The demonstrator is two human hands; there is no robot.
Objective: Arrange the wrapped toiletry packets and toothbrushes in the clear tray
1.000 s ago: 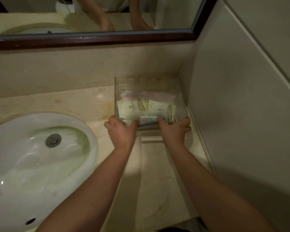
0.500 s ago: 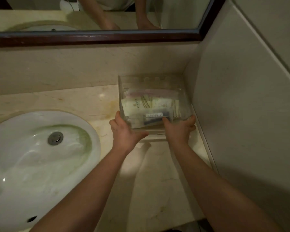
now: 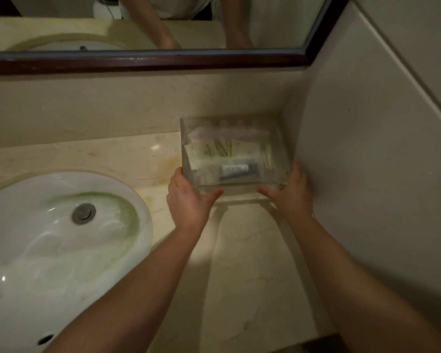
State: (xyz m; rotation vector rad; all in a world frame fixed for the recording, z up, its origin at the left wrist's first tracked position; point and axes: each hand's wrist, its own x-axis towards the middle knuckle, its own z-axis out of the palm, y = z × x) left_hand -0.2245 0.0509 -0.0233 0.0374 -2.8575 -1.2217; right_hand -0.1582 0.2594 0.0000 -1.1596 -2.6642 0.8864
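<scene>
A white sink [image 3: 61, 240] with a greenish stain sat at the left of the beige marble worktop [image 3: 252, 263], under a dark-framed mirror [image 3: 148, 59]. The left hand [image 3: 189, 200] gripped the near-left corner of the clear tray [image 3: 283, 149]; the right hand [image 3: 290, 194] gripped its near-right corner. The tray stood in the back corner, beside the right wall [image 3: 367, 174]. Inside lay pale packets [image 3: 224, 151] (print too blurred to read) and a small grey tube [image 3: 237, 170] near the front.
</scene>
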